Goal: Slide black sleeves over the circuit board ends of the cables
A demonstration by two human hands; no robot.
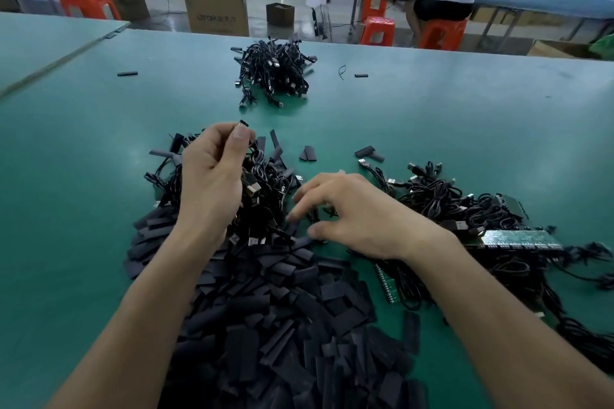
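On the green worktop [432, 116], one far cable bundle [274, 71] seems finished; sleeves [282, 325] and cables [448, 202] lie heaped. Left grip [212, 173] pinches a cable end [244, 124]; right grip [342, 212] reaches, fingers apart.

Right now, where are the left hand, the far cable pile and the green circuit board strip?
left hand [212, 176]: head view, back of the hand gripping cables [262, 173].
far cable pile [274, 71]: head view, middle of the tangle.
green circuit board strip [518, 238]: head view, its top face.
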